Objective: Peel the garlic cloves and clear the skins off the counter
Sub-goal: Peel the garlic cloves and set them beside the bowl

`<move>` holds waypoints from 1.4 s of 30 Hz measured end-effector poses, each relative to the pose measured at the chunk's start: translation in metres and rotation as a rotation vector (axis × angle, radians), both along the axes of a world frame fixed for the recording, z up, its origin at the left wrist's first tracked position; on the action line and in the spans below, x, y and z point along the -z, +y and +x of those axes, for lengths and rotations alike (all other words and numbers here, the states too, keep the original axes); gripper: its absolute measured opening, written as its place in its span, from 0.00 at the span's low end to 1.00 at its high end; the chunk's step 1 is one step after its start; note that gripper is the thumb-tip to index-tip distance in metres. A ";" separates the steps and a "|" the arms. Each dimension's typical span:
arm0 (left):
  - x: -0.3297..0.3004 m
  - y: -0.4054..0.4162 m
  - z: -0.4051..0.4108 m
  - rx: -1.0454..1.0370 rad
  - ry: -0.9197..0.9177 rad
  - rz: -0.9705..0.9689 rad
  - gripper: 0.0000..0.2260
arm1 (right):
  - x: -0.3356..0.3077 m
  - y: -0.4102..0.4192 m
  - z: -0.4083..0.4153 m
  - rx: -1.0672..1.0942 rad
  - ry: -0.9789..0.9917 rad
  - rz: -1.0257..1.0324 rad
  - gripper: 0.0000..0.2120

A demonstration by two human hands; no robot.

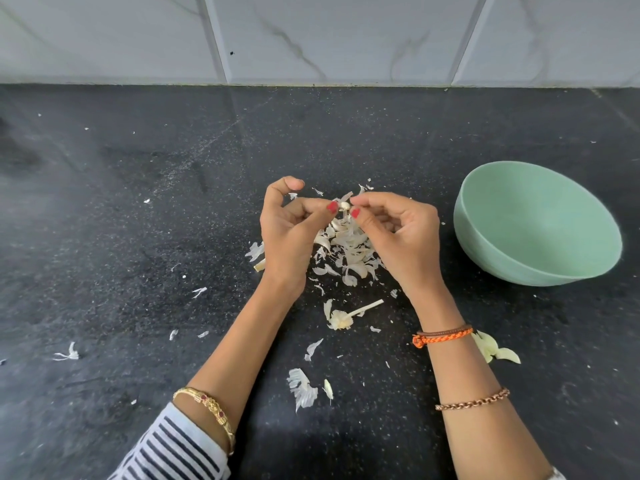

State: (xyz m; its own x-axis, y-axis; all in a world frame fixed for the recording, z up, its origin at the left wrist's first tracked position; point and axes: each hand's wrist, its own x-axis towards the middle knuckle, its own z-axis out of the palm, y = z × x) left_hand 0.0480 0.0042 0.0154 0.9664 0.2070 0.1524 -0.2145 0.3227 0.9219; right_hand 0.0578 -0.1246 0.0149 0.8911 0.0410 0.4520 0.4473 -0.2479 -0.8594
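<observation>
Broadly, the black speckled tabletop point(121, 220) ran back to a pale marbled tile wall point(346, 36), and a mint-green bowl point(540, 244) stood on it at the right, tilted toward the viewer. Both forearms reached in from the near edge. The left hand point(291, 233) and the right hand point(398, 233) met above the middle of the tabletop, each grip closed by thumb and forefinger on a single small garlic clove point(344, 205) pinched between their red-nailed fingertips, the other fingers curled. Directly beneath the clove, between the two hands, lay a heap of garlic skins point(349, 251). A bare garlic stem point(349, 315) with its papery base lay nearer, between the wrists. Loose skin flakes point(303, 388) were scattered nearer still and off to the left.
</observation>
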 end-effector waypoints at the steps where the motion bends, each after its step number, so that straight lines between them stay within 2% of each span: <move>1: 0.000 -0.001 0.000 0.009 -0.002 -0.001 0.16 | 0.001 0.001 0.000 -0.001 0.005 -0.005 0.07; 9: 0.005 -0.003 -0.001 -0.087 -0.042 0.126 0.17 | 0.001 0.003 -0.001 0.013 0.006 -0.003 0.07; 20: 0.004 -0.004 -0.003 -0.062 -0.082 0.242 0.16 | 0.010 0.008 -0.002 0.170 -0.056 -0.119 0.03; 24: 0.002 -0.005 -0.003 -0.061 -0.069 0.249 0.16 | 0.014 0.011 -0.002 0.160 -0.029 -0.113 0.02; 29: 0.000 -0.002 -0.003 -0.057 -0.001 0.128 0.16 | 0.009 0.013 -0.003 0.121 0.011 0.002 0.10; 34: -0.001 -0.005 -0.002 0.002 0.133 -0.082 0.15 | 0.006 0.010 -0.001 0.049 0.146 0.099 0.10; 42: 0.000 -0.006 -0.002 0.039 0.169 -0.037 0.10 | 0.005 0.010 -0.001 0.033 0.156 0.130 0.09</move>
State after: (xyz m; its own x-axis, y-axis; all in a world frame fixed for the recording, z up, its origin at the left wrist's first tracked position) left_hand 0.0459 -0.0017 0.0154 0.9850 0.1712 -0.0198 -0.0442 0.3621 0.9311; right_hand 0.0564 -0.1145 0.0103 0.9505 -0.0390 0.3084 0.3002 -0.1428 -0.9431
